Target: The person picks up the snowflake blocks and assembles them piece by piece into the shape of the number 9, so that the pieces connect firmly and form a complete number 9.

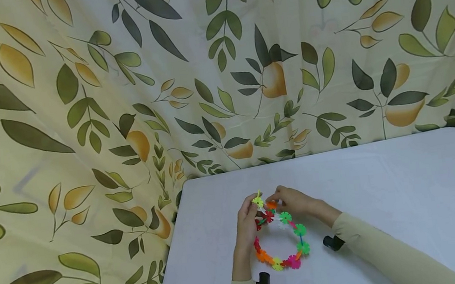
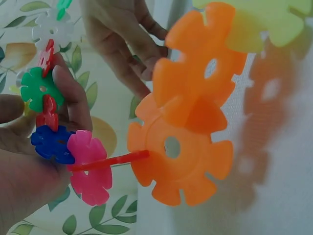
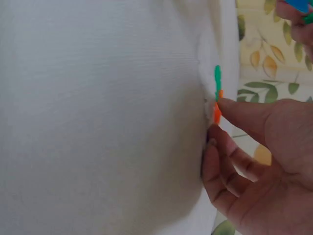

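A chain of interlocking flower-shaped plastic discs (image 1: 294, 262) curves into a ring on the white table, in green, red, orange, yellow and pink. At its far left side my left hand (image 1: 246, 224) holds the chain, a yellow disc (image 1: 257, 202) at its fingertips. In the left wrist view, green, blue and red discs pass by the left hand's fingers, and two large orange discs (image 2: 176, 147) hang close to the camera. My right hand (image 3: 259, 156) pinches an orange disc (image 3: 217, 113) between thumb and fingers, with a green disc (image 3: 218, 78) edge-on above it.
The white table (image 1: 369, 201) extends far to the right of the hands. A leaf-patterned curtain (image 1: 122, 102) hangs behind and to the left of it. Black wrist-camera mounts (image 1: 333, 243) stick out beside both forearms, close to the table.
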Motion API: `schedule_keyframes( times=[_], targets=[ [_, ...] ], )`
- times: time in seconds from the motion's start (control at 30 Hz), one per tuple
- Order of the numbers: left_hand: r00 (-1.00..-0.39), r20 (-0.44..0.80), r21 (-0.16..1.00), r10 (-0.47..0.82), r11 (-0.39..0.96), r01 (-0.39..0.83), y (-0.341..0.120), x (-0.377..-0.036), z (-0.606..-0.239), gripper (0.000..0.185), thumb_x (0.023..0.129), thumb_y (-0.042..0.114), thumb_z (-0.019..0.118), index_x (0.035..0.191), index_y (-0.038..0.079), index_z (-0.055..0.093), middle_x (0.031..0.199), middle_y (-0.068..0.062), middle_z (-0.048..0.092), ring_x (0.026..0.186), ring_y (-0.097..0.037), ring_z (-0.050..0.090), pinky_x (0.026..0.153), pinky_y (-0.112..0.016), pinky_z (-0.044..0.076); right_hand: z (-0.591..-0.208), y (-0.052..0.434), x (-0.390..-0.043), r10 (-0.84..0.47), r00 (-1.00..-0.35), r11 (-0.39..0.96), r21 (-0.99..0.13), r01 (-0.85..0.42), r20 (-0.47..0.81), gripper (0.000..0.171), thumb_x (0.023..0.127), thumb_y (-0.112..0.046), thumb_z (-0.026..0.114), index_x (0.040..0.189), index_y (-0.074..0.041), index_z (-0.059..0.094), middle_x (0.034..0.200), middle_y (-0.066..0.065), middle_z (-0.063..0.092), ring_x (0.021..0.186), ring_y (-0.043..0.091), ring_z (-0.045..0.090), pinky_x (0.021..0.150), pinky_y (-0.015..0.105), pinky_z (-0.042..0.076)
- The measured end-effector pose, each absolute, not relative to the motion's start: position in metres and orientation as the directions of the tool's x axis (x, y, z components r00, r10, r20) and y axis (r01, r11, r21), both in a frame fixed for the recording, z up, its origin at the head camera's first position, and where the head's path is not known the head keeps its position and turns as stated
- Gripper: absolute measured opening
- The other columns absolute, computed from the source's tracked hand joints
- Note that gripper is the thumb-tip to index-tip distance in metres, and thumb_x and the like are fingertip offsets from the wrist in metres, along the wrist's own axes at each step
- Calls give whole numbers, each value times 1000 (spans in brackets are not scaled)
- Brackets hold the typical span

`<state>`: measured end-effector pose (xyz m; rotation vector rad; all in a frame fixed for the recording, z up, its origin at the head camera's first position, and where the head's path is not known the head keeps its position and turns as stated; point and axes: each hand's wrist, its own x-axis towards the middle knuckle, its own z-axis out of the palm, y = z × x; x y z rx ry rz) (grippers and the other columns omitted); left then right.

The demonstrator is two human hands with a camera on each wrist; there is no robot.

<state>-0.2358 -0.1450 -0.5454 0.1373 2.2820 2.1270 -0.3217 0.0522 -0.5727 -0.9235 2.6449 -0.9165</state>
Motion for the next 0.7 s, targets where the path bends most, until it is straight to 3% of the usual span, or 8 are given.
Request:
schedule_keyframes(
  times=[0.13, 0.33, 0.53, 0.7],
  targets=[
    [-995, 55, 995, 77, 77, 61, -143, -236, -546, 34, 113, 31, 45, 140, 20, 63, 109, -27, 66, 78, -17, 62, 70, -33, 60, -575, 52, -321, -583, -810, 637, -586, -500, 58, 26, 89, -8, 83, 114, -7, 77, 100, 6, 60, 82, 15, 57, 73, 29, 54],
    [-996, 55, 993, 73, 96, 62, -141, -236, -546, 37, 109, 41, 53, 142, 25, 60, 108, -26, 69, 77, -17, 65, 67, -31, 59, -574, 55, -322, -491, -870, 643, -654, -399, 48, 14, 87, -7, 83, 93, -9, 70, 87, 0, 64, 76, 16, 57, 70, 33, 54],
    [-994, 81, 991, 73, 105, 89, -140, -237, -546, 30, 110, 36, 53, 137, 30, 63, 100, -18, 70, 75, -17, 65, 66, -29, 59, -572, 61, -321, -434, -900, 609, -720, -333, 49, 10, 90, -7, 79, 91, -13, 71, 83, -4, 67, 77, 15, 60, 72, 31, 56],
    [-993, 87, 991, 79, 98, 95, -140, -237, -548, 28, 111, 34, 50, 134, 29, 66, 95, -11, 69, 76, -16, 62, 68, -27, 58, -560, 65, -315, -369, -920, 524, -789, -322, 130, 9, 92, -7, 77, 97, -14, 76, 85, -4, 70, 73, 14, 65, 68, 32, 57]
  ],
)
